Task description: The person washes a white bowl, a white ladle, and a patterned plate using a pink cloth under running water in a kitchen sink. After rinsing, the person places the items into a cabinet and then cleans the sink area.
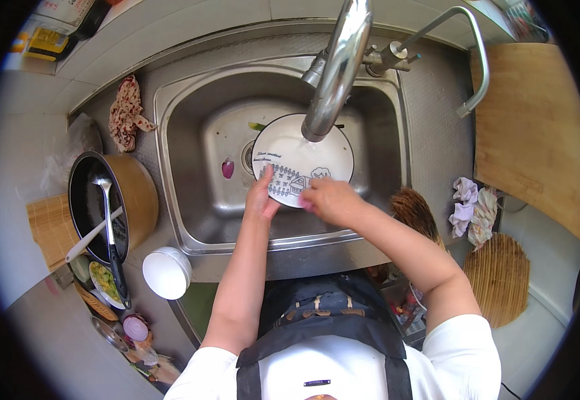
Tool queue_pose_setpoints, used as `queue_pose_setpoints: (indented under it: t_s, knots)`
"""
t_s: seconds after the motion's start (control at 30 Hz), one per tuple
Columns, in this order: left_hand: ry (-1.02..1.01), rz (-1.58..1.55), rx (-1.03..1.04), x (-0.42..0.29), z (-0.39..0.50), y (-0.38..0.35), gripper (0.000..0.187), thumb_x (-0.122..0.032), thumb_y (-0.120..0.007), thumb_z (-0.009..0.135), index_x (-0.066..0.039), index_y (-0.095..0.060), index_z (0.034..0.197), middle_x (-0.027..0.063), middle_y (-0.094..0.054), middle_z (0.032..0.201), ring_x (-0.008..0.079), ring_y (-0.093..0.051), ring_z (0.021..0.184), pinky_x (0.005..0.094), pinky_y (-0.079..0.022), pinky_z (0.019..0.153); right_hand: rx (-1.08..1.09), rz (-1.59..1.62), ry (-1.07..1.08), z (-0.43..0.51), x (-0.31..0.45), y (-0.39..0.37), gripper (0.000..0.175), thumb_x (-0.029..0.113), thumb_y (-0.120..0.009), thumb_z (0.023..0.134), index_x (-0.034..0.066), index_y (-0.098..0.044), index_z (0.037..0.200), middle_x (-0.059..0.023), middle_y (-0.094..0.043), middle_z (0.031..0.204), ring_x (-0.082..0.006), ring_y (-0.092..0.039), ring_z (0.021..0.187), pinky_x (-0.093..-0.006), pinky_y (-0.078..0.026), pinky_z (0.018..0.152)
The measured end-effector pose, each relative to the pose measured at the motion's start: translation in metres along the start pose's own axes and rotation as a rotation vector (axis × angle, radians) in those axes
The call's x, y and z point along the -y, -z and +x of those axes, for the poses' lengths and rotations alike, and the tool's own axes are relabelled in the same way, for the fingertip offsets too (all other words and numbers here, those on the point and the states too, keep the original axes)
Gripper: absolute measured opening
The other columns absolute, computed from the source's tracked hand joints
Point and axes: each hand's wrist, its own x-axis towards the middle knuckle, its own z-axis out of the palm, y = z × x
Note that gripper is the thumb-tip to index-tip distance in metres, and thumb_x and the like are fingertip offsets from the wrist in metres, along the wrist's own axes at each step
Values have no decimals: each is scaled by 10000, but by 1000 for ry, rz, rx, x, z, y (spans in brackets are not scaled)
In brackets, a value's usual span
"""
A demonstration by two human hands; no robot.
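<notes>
My left hand (261,192) grips the lower left rim of a round white plate (295,145) with a dark edge and a drawn house and fence. The plate is over the steel sink basin (190,160), below the chrome faucet (337,70). My right hand (332,200) is at the plate's lower right edge, its fingers closed around a small pink thing, perhaps a cloth or sponge, mostly hidden. A piece of purple onion skin (227,168) and a green scrap (256,126) lie on the basin floor.
Left of the sink stand a pot (142,200) holding utensils, a white bowl (166,273) and a crumpled patterned cloth (127,115). On the right are a wooden board (530,125), crumpled cloths (470,210), a brown brush (415,210) and a thin curved tap (482,65).
</notes>
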Motion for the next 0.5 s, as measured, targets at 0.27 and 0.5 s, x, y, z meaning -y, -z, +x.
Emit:
queue_pose_setpoints:
  t_s: [0.27, 0.5]
  knots:
    - [66, -215, 114, 20, -8, -35, 619, -582, -454, 883, -79, -494, 1241, 94, -576, 1197, 223, -555, 1096, 388, -449, 943, -460, -100, 92, 63, -3, -30, 119, 138, -583, 744, 117, -621, 855, -111, -574, 909, -277, -580, 829, -379, -486, 645]
    - [23, -123, -12, -10, -16, 0, 403, -186, -564, 903, -93, -460, 1281, 92, -543, 1251, 267, -519, 1152, 506, -396, 992, -565, -209, -151, 66, -42, -16, 265, 130, -580, 762, 137, -617, 1025, -118, -572, 917, -282, -571, 797, -384, -469, 611]
